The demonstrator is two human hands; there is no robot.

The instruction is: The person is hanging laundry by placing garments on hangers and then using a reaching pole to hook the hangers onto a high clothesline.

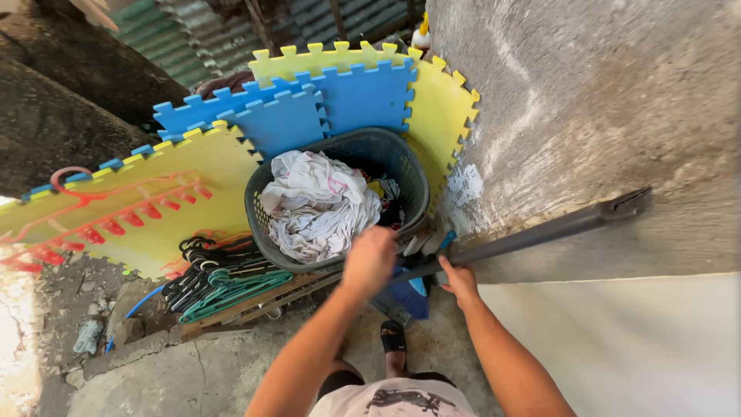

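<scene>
My right hand [460,279] grips a long dark grey pole [540,232] that slants up to the right along the concrete wall. My left hand [369,259] is closed at the front rim of a dark plastic laundry basket [413,184], just above the pole's lower end and some blue plastic parts [411,297]; what it grips is hidden. The basket holds a heap of white and pale crumpled clothes [312,205].
Blue and yellow foam puzzle mats [340,93] lean behind the basket. A bundle of green and black hangers [220,276] lies on a wooden pallet [255,305], beside a red clip hanger [100,216]. Rough concrete wall [602,100] at right, white sheet [633,347] below it, cracked floor.
</scene>
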